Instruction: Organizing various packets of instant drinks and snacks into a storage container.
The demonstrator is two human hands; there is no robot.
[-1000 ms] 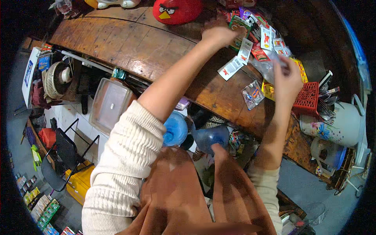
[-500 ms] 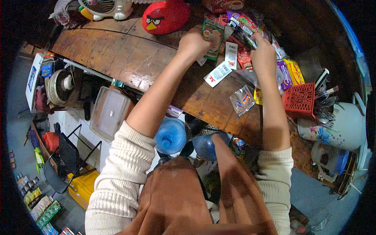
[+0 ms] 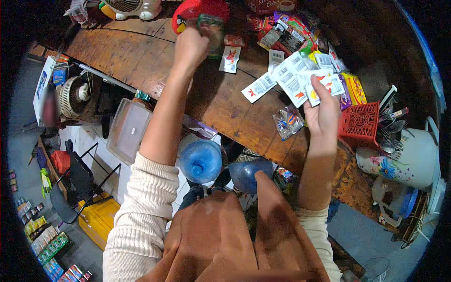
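Note:
My left hand (image 3: 191, 49) is closed on a green sachet (image 3: 213, 35), lifted in front of the red round toy (image 3: 199, 10) and somewhat blurred. Between the fingers and thumb of my right hand (image 3: 323, 113) is a fan of white sachets (image 3: 291, 75) with small red and orange marks. Under and beyond that hand spreads a heap of mixed packets (image 3: 286, 35) in red, purple and black. One loose white sachet (image 3: 257, 89) lies flat left of the fan, and another white sachet (image 3: 230, 58) lies below a small red packet (image 3: 235, 41).
A crumpled clear wrapper (image 3: 287, 123) rests near the edge of the wooden table (image 3: 136, 61). At the right are a red basket (image 3: 359, 123), spoons and forks (image 3: 392, 136) and a flowered white container (image 3: 408, 155). Below stand blue water bottles (image 3: 201, 162) and a black chair (image 3: 75, 185).
My left hand has moved left with the green sachet, away from the heap. My right hand has drawn back toward me, turned palm up, and now holds white sachets.

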